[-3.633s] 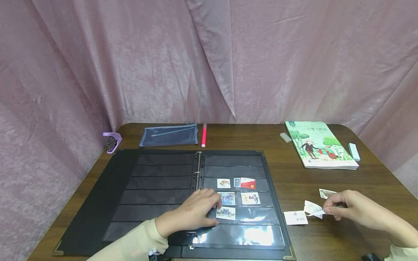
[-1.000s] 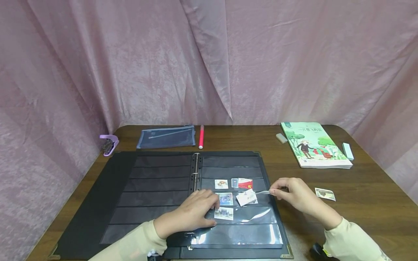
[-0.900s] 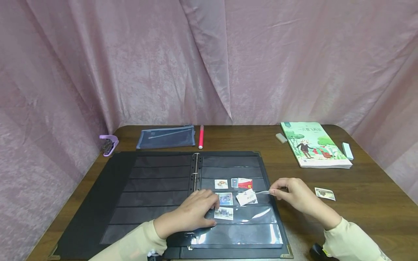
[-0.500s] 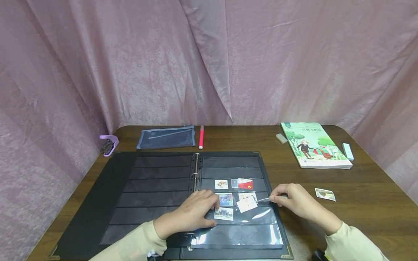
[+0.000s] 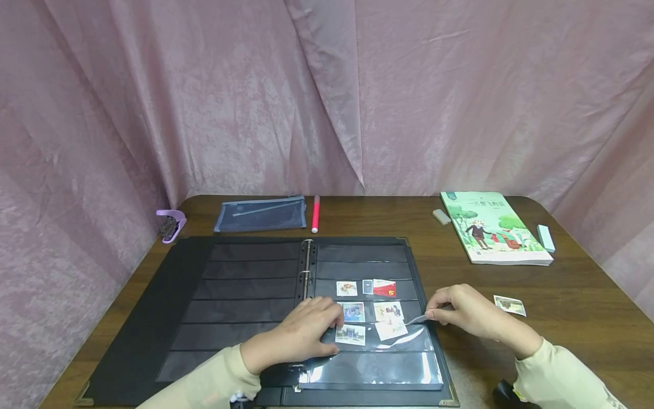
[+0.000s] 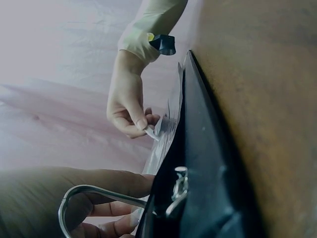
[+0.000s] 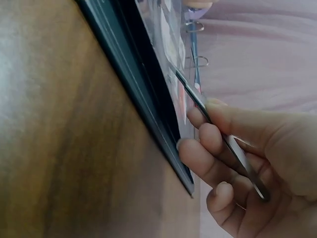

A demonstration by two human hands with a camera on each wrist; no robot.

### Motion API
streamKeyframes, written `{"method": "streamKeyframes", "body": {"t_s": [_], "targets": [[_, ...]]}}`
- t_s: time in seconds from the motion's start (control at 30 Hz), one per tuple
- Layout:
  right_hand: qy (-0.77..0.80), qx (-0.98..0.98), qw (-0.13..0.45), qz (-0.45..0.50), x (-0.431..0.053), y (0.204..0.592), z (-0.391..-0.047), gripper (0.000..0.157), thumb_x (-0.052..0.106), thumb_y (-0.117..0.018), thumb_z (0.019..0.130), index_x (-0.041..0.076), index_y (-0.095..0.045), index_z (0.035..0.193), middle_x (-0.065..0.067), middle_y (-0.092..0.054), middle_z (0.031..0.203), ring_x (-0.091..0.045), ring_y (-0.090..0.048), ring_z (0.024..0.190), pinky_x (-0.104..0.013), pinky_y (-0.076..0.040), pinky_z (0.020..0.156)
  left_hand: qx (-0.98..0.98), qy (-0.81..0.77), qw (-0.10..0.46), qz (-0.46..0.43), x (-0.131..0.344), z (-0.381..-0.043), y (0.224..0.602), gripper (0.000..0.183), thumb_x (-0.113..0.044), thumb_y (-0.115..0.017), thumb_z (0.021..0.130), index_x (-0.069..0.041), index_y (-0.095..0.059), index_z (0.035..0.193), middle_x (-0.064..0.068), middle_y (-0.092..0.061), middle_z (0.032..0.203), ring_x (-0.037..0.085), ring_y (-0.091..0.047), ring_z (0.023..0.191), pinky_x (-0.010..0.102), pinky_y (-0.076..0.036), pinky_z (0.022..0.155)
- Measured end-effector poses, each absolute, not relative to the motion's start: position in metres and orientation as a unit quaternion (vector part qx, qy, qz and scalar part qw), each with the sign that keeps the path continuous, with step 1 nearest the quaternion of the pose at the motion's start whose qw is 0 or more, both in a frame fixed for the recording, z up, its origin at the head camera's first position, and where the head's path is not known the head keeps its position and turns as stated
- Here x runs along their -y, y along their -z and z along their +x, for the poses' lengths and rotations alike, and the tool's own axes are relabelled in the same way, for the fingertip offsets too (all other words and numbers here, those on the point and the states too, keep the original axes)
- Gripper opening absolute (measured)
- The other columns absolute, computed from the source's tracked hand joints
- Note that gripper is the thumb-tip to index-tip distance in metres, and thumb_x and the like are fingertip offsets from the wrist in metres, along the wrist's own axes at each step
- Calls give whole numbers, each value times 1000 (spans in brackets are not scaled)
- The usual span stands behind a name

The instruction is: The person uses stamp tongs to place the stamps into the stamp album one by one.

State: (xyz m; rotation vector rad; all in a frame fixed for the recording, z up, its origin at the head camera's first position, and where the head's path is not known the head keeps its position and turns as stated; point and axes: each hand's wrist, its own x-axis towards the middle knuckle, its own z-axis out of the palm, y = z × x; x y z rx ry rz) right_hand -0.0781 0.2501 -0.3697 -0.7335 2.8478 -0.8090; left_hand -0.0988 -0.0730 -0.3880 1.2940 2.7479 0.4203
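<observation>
An open black stamp album (image 5: 378, 368) with clear pocket strips lies on the table. My left hand (image 5: 301, 332) rests on its right page beside the rings, fingers loosely bent. Metal tweezers (image 7: 233, 146) are pinched between thumb and fingers of my right hand (image 5: 470, 312), at the page's right edge. Their tips meet the right side of a pale stamp (image 5: 390, 331), which lies at the fifth strip's upper edge. Left of it sits a stamp with a building (image 5: 350, 334). Above are a blue stamp (image 5: 353, 312), a figure stamp (image 5: 388, 310) and a red one (image 5: 385, 288).
One loose stamp (image 5: 509, 305) lies on the table right of my right hand. Farther back are a green picture book (image 5: 498, 230), an eraser (image 5: 441, 216), a pink marker (image 5: 315, 215), a blue mesh pouch (image 5: 260, 215) and a purple stapler-like object (image 5: 172, 225).
My right hand has come from the loose stamps on the table to the album, bringing a stamp in the tweezers. The stamp then moved down from the fourth strip. My left hand stayed put.
</observation>
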Motion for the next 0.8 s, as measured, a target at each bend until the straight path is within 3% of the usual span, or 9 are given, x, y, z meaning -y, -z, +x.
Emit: {"method": "streamKeyframes", "body": {"t_s": [0.23, 0.47, 0.8], "targets": [[262, -919, 75, -286, -253, 365, -88, 11, 23, -62, 83, 18, -66, 74, 13, -54, 58, 7, -45, 54, -16, -40, 53, -897, -139, 41, 417, 73, -99, 389, 34, -36, -73, 69, -22, -49, 89, -12, -44, 80, 4, -38, 78, 19, -31, 71], [262, -919, 110, -274, -260, 353, -93, 11, 23, -61, 83, 17, -66, 76, 11, -55, 55, 6, -45, 52, -17, -40, 51, -896, -135, 38, 422, 73, -99, 390, 34, -37, -73, 69, -23, -49, 90, -12, -44, 81, 4, -38, 78, 19, -32, 71], [263, -918, 107, -277, -250, 353, -99, 12, 25, -61, 84, 16, -67, 78, 13, -54, 59, 4, -44, 54, -17, -40, 51, -896, -134, 41, 421, 73, -100, 390, 34, -37, -73, 69, -23, -50, 90, -12, -44, 82, 4, -39, 78, 19, -32, 72]]}}
